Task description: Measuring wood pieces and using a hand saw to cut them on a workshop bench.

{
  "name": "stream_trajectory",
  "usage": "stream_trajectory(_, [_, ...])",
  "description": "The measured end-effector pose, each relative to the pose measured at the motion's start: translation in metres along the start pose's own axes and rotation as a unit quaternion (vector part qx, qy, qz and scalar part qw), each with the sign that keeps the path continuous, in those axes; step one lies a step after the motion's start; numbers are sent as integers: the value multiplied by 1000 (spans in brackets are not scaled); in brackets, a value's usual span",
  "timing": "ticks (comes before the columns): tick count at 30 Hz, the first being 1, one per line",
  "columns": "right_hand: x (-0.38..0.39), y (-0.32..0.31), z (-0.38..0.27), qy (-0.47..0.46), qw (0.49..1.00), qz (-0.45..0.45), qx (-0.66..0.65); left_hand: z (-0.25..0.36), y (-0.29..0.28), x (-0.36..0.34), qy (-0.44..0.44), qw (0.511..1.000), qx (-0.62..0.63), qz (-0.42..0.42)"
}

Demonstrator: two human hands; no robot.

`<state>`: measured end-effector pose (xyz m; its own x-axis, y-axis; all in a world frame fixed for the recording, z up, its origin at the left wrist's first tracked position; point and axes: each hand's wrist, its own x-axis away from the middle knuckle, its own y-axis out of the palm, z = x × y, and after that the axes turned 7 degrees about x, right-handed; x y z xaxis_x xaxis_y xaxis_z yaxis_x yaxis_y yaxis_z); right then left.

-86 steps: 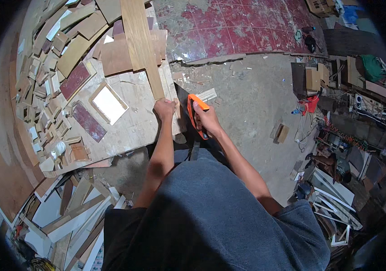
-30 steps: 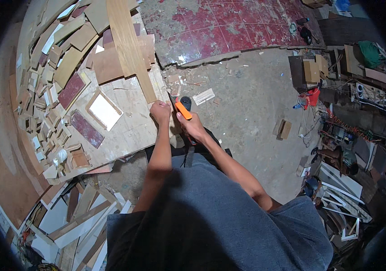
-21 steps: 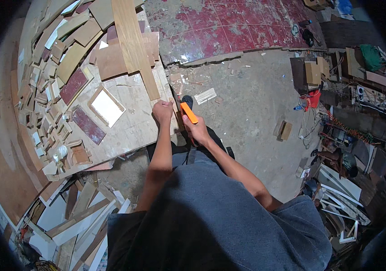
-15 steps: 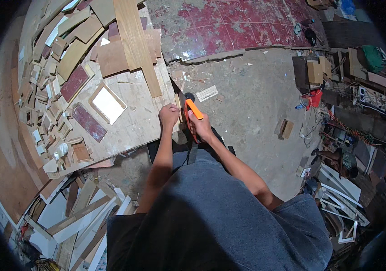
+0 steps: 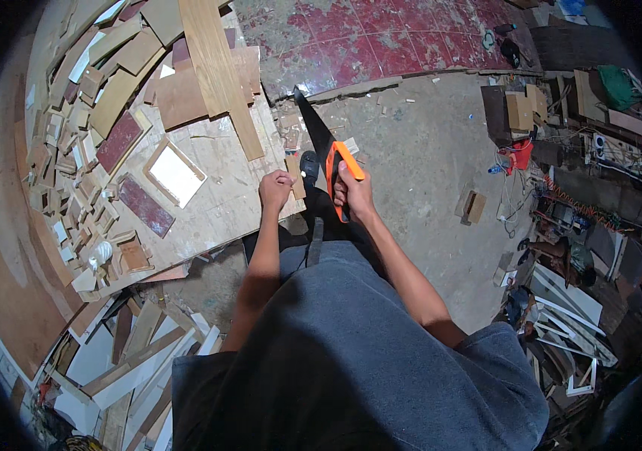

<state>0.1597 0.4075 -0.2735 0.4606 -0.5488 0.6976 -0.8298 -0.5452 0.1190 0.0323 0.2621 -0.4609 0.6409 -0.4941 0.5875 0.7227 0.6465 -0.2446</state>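
A handsaw [image 5: 315,122] with a dark tapering blade and an orange handle is in my right hand [image 5: 354,195], fingers wrapped round the grip. Its blade points forward and slightly left, apart from the table edge, over the floor. My left hand [image 5: 275,189] is closed at the right edge of the wooden worktable [image 5: 219,207], its fingers against a small strip of wood [image 5: 295,177] that lies along that edge. How far the fingers reach round the strip is partly hidden. Just ahead of this hand lies a long wooden board [image 5: 246,131].
Many wood offcuts [image 5: 122,90] cover the table's left side, beside a white-faced framed piece [image 5: 176,174] and a dark red piece [image 5: 146,204]. Scrap boards [image 5: 140,376] lean at lower left. A cardboard-coloured block [image 5: 474,207] lies on the floor to the right, near cables and shelves.
The saw has come away from the table edge to the right, with my right hand on it, so its whole blade now shows. My left hand stays by the wood strip.
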Motion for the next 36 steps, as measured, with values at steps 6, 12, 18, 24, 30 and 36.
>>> stream_trajectory(6, [18,4,12,15,1000,-16,-18,12,7,1,-1,995,103,-14])
stream_trajectory(12, [22,16,13,-13,998,-62,-15,9,10,-3,23,999,43,-13])
stream_trajectory(18, [22,22,16,-5,999,-34,15,2,7,-1,34,999,1,3])
stream_trajectory(24, [23,18,17,-2,999,-32,6,1,6,0,15,1000,-9,5])
stream_trajectory(30, [23,12,20,-15,999,-38,-10,11,6,0,-28,999,10,-15])
stream_trajectory(36, [24,13,21,-6,999,-54,-5,7,5,-3,-2,1000,-6,-5])
